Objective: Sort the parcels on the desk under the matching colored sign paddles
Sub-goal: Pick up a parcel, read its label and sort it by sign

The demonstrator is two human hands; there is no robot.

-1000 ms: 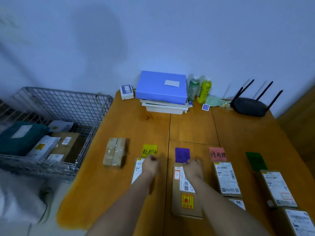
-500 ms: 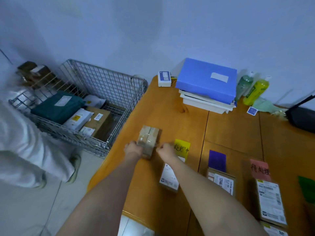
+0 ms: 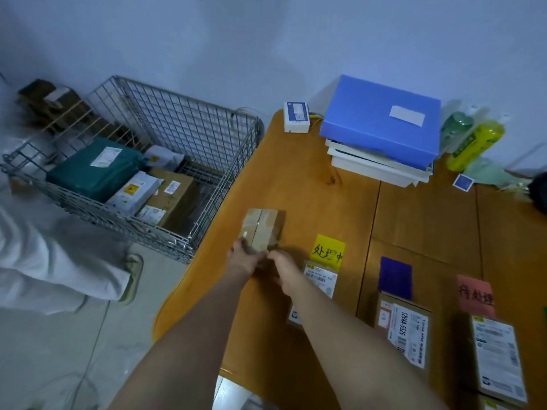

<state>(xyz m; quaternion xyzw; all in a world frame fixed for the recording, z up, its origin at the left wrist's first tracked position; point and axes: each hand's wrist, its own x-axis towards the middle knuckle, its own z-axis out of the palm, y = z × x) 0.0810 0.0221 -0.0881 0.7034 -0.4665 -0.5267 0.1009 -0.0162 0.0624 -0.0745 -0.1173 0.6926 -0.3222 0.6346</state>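
- The fingers of the left hand (image 3: 244,258) are curled on the near left corner of a small taped cardboard parcel (image 3: 262,229), in the middle of the frame; the thumb lies along its left edge.
- The right hand (image 3: 282,263) touches the near right corner of the same parcel; its fingers are bent around that edge, but the picture is blurred, so I cannot tell how tight the grip is.
- The parcel is on the wooden desk (image 3: 310,196), near the left edge of it, to the left of the yellow sign (image 3: 328,251) and apart from it.
- Just below the yellow sign lies a flat parcel with a white label (image 3: 321,281); the right forearm covers part of it.
- To the right, a purple sign (image 3: 396,276) has a brown box with labels (image 3: 404,327) directly below it.
- At the right edge of the frame, a pink sign (image 3: 475,294) stands above another labelled box (image 3: 497,356).
- In the upper right, a blue folder (image 3: 381,122) sits on a stack of white trays, with a green bottle (image 3: 455,125) and a yellow bottle (image 3: 473,143) beside it.
- A small white device (image 3: 296,116) is at the far corner of the desk.
- In the left of the frame, a wire basket (image 3: 183,128) stands beside the desk and holds a teal bag (image 3: 91,170) and some more packages.
- At the far left, a person in white clothes (image 3: 44,261) stands on the floor.
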